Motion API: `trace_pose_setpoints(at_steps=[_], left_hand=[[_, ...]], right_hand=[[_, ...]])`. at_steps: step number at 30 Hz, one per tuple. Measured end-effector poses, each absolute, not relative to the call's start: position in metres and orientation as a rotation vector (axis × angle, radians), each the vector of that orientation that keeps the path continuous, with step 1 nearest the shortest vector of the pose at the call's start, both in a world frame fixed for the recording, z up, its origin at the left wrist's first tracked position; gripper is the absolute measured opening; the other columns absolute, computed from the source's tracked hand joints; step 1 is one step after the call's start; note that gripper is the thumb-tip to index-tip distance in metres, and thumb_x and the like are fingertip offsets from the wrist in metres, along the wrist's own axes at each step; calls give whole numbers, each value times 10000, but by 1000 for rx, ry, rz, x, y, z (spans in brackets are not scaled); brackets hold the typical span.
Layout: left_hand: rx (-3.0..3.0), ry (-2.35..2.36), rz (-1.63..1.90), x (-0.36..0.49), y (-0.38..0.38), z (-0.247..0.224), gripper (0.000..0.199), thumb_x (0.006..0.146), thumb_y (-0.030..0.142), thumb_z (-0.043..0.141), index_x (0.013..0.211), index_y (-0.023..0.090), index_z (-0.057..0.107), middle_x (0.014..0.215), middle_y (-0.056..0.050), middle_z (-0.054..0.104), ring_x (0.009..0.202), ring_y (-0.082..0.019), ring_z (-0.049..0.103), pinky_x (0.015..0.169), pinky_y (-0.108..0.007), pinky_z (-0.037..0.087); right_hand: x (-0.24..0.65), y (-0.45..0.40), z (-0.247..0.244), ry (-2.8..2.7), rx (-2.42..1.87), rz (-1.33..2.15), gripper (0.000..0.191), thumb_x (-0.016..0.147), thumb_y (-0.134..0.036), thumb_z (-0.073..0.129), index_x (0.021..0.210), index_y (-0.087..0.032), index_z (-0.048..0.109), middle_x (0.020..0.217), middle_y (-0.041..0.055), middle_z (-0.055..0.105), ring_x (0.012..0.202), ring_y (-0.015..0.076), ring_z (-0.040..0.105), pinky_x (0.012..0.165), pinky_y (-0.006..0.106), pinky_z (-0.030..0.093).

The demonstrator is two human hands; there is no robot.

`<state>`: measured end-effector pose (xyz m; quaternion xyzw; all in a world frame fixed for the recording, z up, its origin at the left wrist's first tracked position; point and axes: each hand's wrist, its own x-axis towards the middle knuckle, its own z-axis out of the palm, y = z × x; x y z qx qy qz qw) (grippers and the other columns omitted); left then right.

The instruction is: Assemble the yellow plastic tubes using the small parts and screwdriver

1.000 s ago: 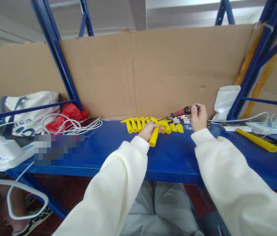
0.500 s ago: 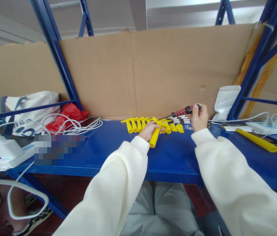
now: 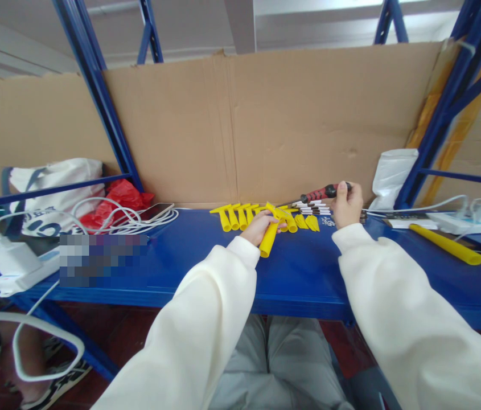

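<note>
My left hand (image 3: 258,226) is closed around a yellow plastic handle (image 3: 269,241), a hollow tube with a crosspiece at its far end. Its open end points toward me. My right hand (image 3: 348,206) grips the butt of a screwdriver (image 3: 319,194) with a red and black handle. The shaft runs left to the head of the yellow handle; whether the tip touches it I cannot tell. Behind my left hand stands a row of several similar yellow handles (image 3: 234,218). Small flat yellow pieces (image 3: 311,222) lie to the right, near several slim white-and-dark pieces (image 3: 317,209).
The blue shelf (image 3: 206,273) is backed by a cardboard sheet (image 3: 300,125). White cables (image 3: 155,221), a red plastic bag (image 3: 127,196) and a cloth bag (image 3: 58,188) lie left. A white pouch (image 3: 394,176), a long yellow tube (image 3: 447,244) and a power strip (image 3: 466,222) are right.
The screwdriver and my right hand have shifted very slightly to the right. My left hand and the yellow handle have stayed almost in place.
</note>
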<state>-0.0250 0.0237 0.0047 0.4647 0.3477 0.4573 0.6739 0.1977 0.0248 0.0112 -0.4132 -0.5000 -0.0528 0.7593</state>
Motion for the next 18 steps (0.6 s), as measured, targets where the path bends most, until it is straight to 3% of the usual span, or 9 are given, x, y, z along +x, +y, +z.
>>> trace_pose_setpoints(at_steps=[10, 18], left_hand=[[1046, 774, 1029, -25, 18, 8, 395, 682, -58, 498, 1001, 154, 593, 1028, -120, 724, 809, -215, 720, 474, -206, 455], [1039, 753, 1008, -26, 24, 5, 446, 663, -55, 518, 1057, 141, 588, 1116, -131, 703, 776, -199, 724, 463, -200, 456]], right_hand=[[198, 27, 12, -1044, -879, -109, 573, 823, -756, 418, 938, -204, 519, 767, 21, 566, 680, 164, 583, 605, 318, 502], [198, 29, 10, -1067, -863, -89, 570, 820, -752, 437, 946, -205, 529, 735, 5, 562, 629, 152, 569, 583, 313, 499]])
